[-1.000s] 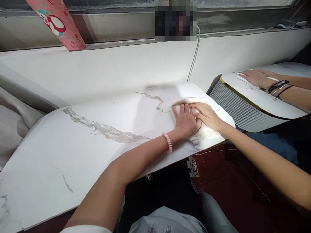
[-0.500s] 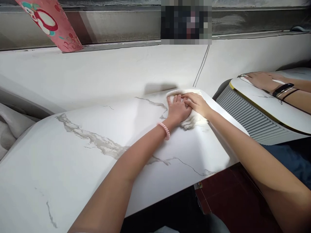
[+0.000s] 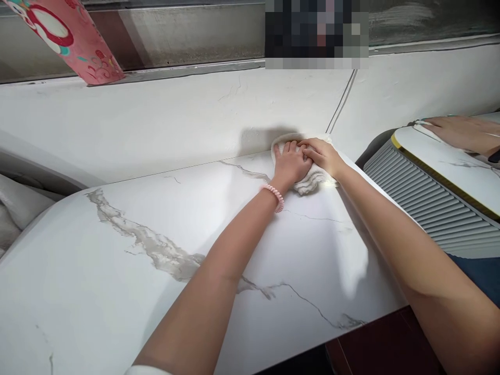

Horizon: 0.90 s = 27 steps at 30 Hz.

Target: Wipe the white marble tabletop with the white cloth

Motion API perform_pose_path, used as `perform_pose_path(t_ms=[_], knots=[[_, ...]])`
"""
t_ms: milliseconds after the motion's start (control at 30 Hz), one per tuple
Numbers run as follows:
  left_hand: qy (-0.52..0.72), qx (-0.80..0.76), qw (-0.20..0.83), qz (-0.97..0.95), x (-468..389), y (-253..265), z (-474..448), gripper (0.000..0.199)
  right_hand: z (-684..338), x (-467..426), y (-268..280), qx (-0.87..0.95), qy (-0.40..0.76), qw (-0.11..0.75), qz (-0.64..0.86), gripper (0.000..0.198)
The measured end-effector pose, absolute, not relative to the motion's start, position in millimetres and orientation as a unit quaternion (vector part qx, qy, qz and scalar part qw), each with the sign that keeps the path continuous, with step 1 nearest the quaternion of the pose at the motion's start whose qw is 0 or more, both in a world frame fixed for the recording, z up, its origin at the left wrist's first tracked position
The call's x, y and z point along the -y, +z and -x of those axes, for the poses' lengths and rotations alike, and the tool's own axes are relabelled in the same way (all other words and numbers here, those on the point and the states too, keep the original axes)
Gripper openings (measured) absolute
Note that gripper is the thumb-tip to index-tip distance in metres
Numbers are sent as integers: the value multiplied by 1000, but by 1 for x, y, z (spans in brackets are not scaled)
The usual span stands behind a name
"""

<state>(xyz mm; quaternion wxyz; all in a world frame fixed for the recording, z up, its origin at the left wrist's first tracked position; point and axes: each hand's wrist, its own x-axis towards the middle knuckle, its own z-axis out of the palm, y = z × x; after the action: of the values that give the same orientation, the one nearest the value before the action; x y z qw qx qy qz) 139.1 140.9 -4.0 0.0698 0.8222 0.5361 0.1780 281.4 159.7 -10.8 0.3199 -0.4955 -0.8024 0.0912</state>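
**Rumpled cloth risks slipping at the table's far corner**

The left hand (image 3: 294,166) and right hand (image 3: 323,157) are resting side by side, touching, on a white cloth (image 3: 307,186). Neither is clenching; the fingers are lying spread over it, apparently holding it by pressure alone. The cloth is sitting at the table's (image 3: 183,203) far right corner, close to the wall (image 3: 187,117).

Its near edge is rumpling into folds, so an uneven push could be bunching it further and letting bare palms skid. Pushing too far forward could be knocking fingertips against the wall or snagging the cable (image 3: 342,101) hanging there. Drifting rightward, the cloth could be slipping over the side edge.
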Motion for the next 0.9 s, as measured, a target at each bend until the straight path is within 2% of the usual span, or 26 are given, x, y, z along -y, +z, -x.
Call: perform_pose_path(t_ms=[400,900], knots=[[163,-552,54,-816,-117,-2,-150,53,-291,-138,-8,810,103,322,479,41],[157,-503,40,-849,-24,-5,-195,53,-340,-30,-5,800,92,324,497,35]])
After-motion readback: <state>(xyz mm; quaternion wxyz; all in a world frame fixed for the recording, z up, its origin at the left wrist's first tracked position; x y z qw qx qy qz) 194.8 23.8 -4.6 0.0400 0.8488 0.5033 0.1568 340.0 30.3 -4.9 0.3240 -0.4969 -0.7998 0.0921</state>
